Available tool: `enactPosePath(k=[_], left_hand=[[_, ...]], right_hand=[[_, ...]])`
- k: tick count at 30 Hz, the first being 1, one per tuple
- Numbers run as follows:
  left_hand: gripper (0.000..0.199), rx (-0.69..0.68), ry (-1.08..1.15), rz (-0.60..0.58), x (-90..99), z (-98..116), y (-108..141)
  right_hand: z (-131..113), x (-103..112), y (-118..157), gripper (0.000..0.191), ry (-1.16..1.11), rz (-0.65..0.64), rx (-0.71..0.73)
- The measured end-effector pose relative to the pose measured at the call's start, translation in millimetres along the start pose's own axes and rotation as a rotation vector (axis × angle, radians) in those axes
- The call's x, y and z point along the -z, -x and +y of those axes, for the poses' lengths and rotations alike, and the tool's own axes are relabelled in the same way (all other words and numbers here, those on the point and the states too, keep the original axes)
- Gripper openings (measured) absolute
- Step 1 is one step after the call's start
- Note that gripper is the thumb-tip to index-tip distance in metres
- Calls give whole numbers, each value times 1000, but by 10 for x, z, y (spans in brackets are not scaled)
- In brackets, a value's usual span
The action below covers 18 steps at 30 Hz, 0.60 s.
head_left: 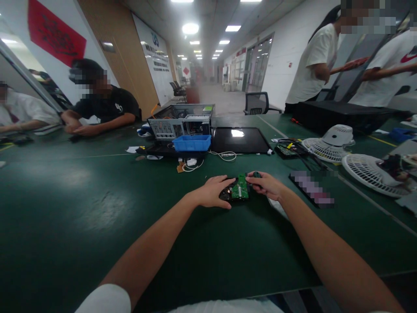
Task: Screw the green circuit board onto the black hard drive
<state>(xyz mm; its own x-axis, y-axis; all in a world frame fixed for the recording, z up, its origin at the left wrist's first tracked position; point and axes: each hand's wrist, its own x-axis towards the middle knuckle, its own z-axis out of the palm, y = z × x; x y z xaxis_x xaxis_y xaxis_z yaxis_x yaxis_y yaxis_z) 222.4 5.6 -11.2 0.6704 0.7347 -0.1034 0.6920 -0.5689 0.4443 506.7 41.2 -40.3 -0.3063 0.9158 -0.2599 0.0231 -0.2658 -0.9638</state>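
My left hand [211,191] grips a small dark device [226,193] on the green table, its thumb along the near side and its fingers along the far side. A green circuit board [240,189] sits at the device's right end. My right hand [265,184] is closed at the board's right edge, thumb and forefinger pinched together. Out of its fist shows a short dark tool handle [257,174], whose tip I cannot make out. A pale, flat item [276,206] lies partly under my right wrist.
Ahead stand an open computer case [180,124], a blue tray [192,143] and a dark flat screen [241,140]. A white cable [195,167] lies before them. To the right are a blurred phone-like slab [311,189], circuit parts [288,150] and white fan parts [325,143]. Other people are around the table.
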Motion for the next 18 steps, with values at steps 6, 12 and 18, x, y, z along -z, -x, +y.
enactPosePath(k=[6,12,18], left_hand=[[101,-17,-9,-8,20,3,2],[94,-45,-64,-18,-7,-41,-19],[90,-45,-66,-29,10,-46,-8]], right_hand=[[-11,-15,1,44,37,6,3],[-15,-23,10,45,48,25,17],[-16,-46,20,44,86,53,27]])
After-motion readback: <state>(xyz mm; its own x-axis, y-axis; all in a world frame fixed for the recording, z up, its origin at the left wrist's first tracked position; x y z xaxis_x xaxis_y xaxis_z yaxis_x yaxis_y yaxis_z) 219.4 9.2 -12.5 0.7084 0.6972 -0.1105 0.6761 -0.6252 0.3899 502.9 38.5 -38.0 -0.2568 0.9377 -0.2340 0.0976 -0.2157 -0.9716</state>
